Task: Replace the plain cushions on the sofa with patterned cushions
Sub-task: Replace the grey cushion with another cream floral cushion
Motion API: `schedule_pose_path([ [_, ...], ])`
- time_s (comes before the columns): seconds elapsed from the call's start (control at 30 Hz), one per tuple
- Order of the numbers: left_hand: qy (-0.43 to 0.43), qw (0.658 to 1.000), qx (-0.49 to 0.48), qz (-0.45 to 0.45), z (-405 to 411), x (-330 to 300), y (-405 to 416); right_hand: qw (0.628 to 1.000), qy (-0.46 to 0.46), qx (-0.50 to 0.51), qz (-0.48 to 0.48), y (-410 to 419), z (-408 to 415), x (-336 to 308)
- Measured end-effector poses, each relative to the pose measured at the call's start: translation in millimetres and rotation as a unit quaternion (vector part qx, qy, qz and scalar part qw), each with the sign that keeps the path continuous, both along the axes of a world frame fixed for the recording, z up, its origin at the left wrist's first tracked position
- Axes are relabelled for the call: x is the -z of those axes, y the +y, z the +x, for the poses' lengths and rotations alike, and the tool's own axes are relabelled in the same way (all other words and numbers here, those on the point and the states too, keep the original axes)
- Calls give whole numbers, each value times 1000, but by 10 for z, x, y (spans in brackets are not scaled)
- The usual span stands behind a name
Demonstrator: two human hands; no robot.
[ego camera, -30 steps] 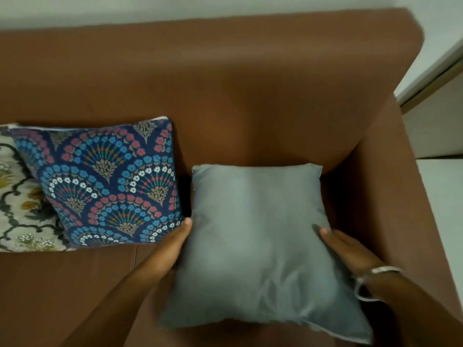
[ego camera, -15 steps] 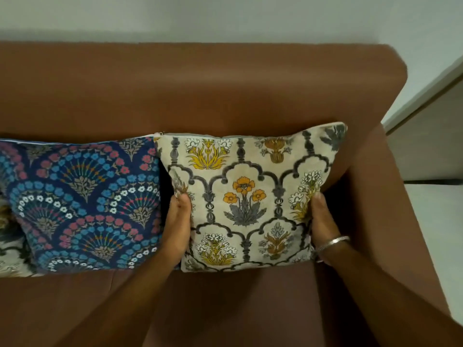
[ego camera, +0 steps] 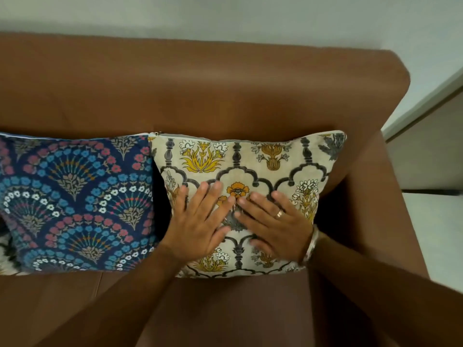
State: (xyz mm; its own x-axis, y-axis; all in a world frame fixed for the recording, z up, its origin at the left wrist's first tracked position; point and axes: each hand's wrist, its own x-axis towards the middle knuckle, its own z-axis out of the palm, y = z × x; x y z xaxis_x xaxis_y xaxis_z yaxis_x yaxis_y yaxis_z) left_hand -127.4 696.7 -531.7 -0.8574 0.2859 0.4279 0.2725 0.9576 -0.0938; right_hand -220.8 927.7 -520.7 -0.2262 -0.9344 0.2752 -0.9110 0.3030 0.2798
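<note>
Cream floral cushion stands upright against the sofa backrest, at the right end of the seat, its right edge tucked into the armrest corner. Both hands lie flat on its front face, palms down, fingers spread, holding nothing: the grip is wide on each side, pressing not grasping. Left hand sits at about 7 o'clock from the cushion's centre, right hand at about 5 o'clock, fingertips nearly meeting at the orange flower. Cushion is roughly square, no clear long axis; zip edge is at 12 o'clock. Both hands equally near, since both touch it.

Blue fan-pattern cushion is just beside at 9 o'clock, edges touching or nearly so, a dark gap lower down. A third patterned cushion peeks out at the far left edge. Ring on the right hand, bangle at that wrist. No plain cushion in view; this end looks done, probably only patting flat is left. Nothing blocks withdrawal toward 6 o'clock.
</note>
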Motion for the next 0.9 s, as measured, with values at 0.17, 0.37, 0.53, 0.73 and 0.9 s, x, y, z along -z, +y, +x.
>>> schedule_pose_path([
  [0.17, -104, 973, -178, 101, -553, -197, -667, 962, -19, 271, -14, 523, -989, -251],
  [0.37, -131, 958, -192, 165, -457, -437, -480, 919, -131, 365, -75, 553, -773, -450],
  [0.53, -76, 770, -305, 555, 298, -255, 77, 658, -484, 433, -382, 573, -38, -309],
  [0.73, -236, 558, -318, 729, 374, 178, 158, 606, -643, 345, -316, 374, 97, -328],
  [0.9, -281, 383, -238, 847, 442, 179, 574, 774, -503, 262, -280, 411, -104, -1207],
])
